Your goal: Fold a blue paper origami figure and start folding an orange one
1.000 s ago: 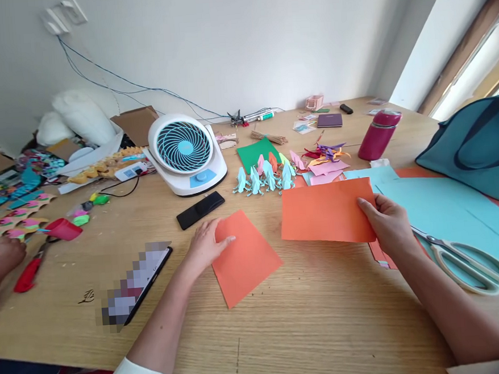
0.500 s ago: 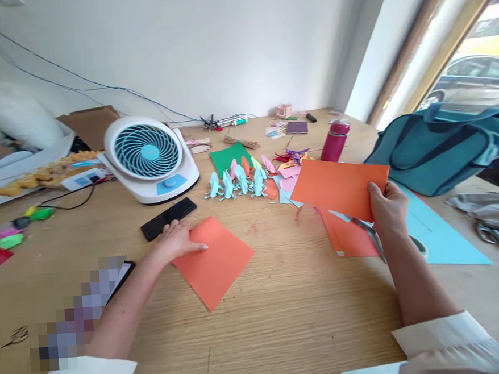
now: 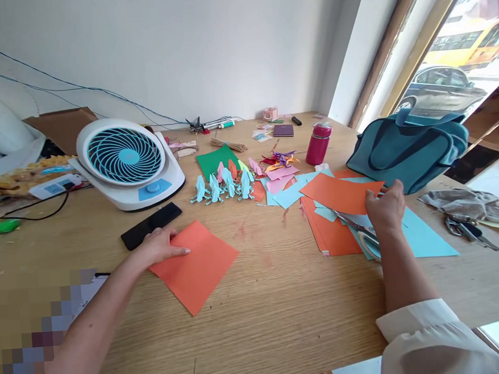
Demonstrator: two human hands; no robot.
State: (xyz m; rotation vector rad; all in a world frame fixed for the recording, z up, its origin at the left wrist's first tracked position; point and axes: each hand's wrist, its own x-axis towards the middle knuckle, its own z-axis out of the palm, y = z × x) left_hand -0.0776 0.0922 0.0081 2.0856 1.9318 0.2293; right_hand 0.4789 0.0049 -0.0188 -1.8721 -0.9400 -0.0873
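My left hand (image 3: 157,247) lies flat, fingers stretched, on the left corner of an orange paper square (image 3: 195,267) on the wooden table (image 3: 284,315). My right hand (image 3: 385,209) pinches the right end of a larger orange sheet (image 3: 339,194), held low over a stack of orange paper (image 3: 332,232) and light blue sheets (image 3: 424,234). Scissors (image 3: 361,231) lie partly under that hand. A row of light blue folded paper figures (image 3: 221,187) stands beyond the gap between my hands.
A white and blue desk fan (image 3: 123,161) and a black phone (image 3: 151,225) sit at the left. A magenta bottle (image 3: 318,143), a teal bag (image 3: 409,147), keys (image 3: 466,230) and a green sheet (image 3: 215,159) lie further back and right.
My right hand carried the larger orange sheet rightward and lowered it over the paper stack. The view swung right. My left hand stayed on the orange square.
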